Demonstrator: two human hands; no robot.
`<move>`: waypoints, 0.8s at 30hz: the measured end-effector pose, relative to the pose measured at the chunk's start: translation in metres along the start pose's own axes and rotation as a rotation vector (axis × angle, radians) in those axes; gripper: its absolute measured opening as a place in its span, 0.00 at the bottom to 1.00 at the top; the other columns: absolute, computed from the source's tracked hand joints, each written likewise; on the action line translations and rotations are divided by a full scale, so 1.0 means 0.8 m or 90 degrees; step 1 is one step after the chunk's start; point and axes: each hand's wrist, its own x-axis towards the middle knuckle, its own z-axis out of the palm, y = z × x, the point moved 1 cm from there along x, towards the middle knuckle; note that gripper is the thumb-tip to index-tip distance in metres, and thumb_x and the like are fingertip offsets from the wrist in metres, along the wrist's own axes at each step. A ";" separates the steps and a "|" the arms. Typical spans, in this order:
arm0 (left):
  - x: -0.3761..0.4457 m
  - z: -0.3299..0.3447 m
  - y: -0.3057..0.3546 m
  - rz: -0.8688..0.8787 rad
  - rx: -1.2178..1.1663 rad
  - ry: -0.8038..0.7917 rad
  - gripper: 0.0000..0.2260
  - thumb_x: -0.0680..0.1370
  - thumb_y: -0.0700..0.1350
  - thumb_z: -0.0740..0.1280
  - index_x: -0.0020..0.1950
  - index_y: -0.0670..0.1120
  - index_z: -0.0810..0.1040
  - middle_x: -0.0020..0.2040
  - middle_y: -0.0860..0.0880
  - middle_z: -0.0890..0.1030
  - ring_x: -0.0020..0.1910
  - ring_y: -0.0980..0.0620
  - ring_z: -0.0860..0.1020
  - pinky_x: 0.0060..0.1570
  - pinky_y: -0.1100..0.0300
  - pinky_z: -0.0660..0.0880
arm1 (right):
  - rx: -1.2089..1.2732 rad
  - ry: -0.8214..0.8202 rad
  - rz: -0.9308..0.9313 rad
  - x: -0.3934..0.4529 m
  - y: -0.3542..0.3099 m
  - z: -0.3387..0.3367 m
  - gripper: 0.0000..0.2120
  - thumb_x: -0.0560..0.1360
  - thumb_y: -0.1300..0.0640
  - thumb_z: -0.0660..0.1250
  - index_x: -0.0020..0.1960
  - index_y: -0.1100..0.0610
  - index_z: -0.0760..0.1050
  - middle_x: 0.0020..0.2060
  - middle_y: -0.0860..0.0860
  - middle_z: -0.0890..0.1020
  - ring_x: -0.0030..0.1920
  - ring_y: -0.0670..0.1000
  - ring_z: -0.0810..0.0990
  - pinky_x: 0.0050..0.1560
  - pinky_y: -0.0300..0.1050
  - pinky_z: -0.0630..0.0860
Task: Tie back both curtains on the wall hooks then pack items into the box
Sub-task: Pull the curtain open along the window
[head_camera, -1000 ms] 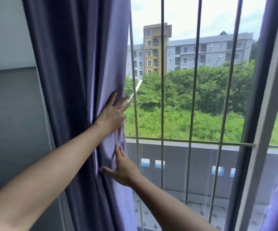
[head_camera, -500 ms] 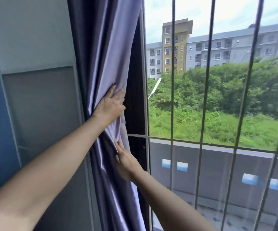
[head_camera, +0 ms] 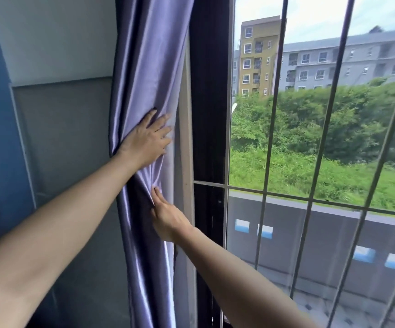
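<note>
Both hands work the purple curtain (head_camera: 144, 67), bunched at the window's left edge against the wall. Left hand (head_camera: 145, 140) lies flat, its grip wide, fingers spread and pressing the satin folds. Right hand (head_camera: 168, 218), below, slips its fingers into a fold; whether that grip pinches the cloth cannot be told. No hook or tie-back is visible. To do this well, gather the slippery fabric tight before letting either hand go.

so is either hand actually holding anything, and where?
Left hand presses flat on the purple curtain; right hand touches its gathered folds below. No clear grip.
</note>
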 end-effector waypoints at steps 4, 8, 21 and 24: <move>0.008 -0.002 0.025 -0.031 -0.066 0.074 0.16 0.75 0.49 0.65 0.59 0.44 0.78 0.66 0.43 0.75 0.73 0.44 0.63 0.73 0.43 0.44 | -0.034 -0.026 0.005 -0.007 0.013 -0.004 0.29 0.83 0.51 0.50 0.78 0.55 0.40 0.78 0.51 0.44 0.76 0.56 0.55 0.69 0.49 0.62; 0.027 -0.012 0.049 -0.057 -0.087 0.125 0.09 0.73 0.41 0.63 0.51 0.44 0.79 0.49 0.43 0.81 0.61 0.43 0.74 0.71 0.44 0.52 | -0.021 -0.055 0.020 -0.021 0.028 -0.016 0.36 0.80 0.38 0.51 0.78 0.53 0.39 0.78 0.51 0.42 0.77 0.53 0.51 0.74 0.49 0.56; 0.100 -0.118 0.121 -0.136 -0.457 0.269 0.10 0.77 0.45 0.59 0.43 0.43 0.77 0.36 0.42 0.80 0.32 0.39 0.77 0.36 0.50 0.74 | -0.253 0.062 0.005 -0.137 0.081 -0.141 0.20 0.81 0.46 0.56 0.42 0.59 0.78 0.44 0.60 0.82 0.46 0.64 0.79 0.40 0.48 0.70; 0.119 -0.149 0.148 -0.169 -0.479 0.267 0.12 0.78 0.48 0.57 0.45 0.44 0.77 0.36 0.41 0.81 0.32 0.37 0.79 0.33 0.50 0.74 | -0.288 0.126 -0.003 -0.187 0.107 -0.190 0.20 0.81 0.48 0.57 0.40 0.60 0.79 0.40 0.61 0.82 0.41 0.63 0.79 0.36 0.45 0.67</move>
